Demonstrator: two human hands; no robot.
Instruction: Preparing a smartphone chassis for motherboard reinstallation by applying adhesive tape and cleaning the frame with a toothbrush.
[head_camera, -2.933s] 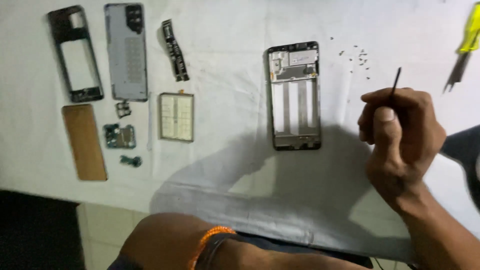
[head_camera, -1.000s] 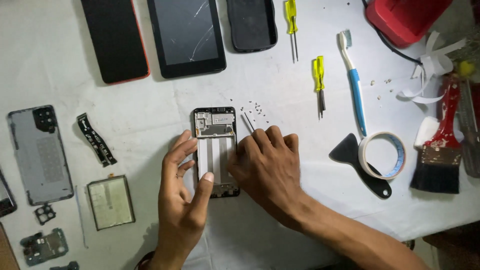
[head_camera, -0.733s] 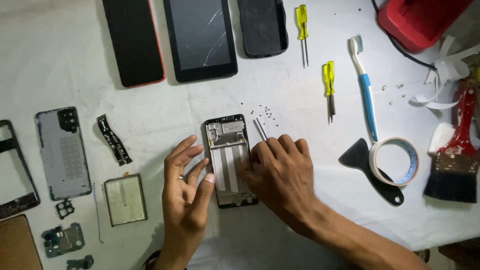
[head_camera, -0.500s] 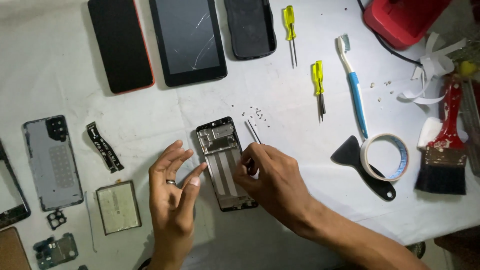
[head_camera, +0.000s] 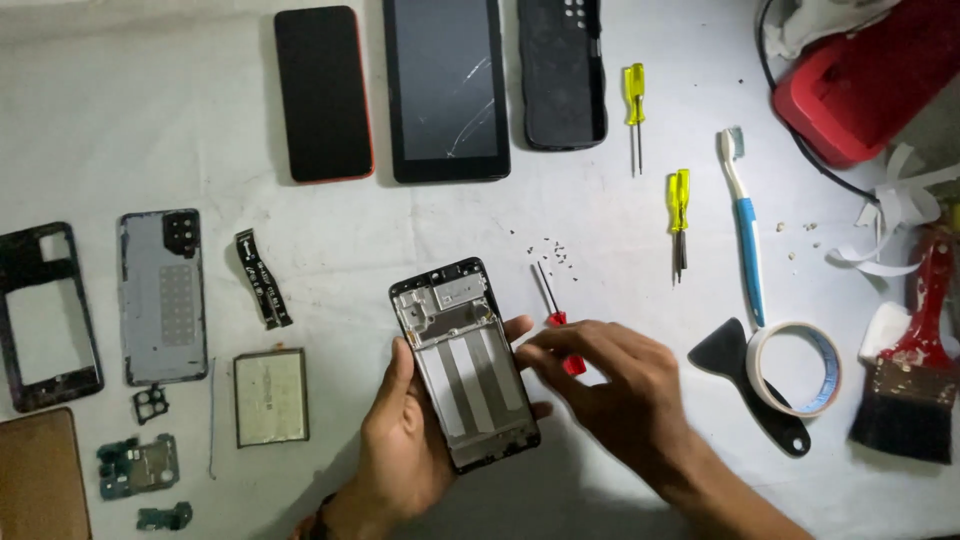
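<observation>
Black phone frame (head_camera: 465, 365) now lifts in the left hand (head_camera: 405, 440); right hand (head_camera: 610, 385) has regripped the red screwdriver (head_camera: 555, 318), poised over it.

Tablet screen (head_camera: 446, 88): twelve o'clock, rectangular, black, glass cracked (lower right)
Phone screen (head_camera: 323, 93): eleven o'clock, just beside tablet, black, orange-red rim
Packages, labels, signs: none visible

Loose screws (head_camera: 548, 250) and yellow screwdrivers (head_camera: 679, 210) crowd the cloth beyond the hands.
</observation>
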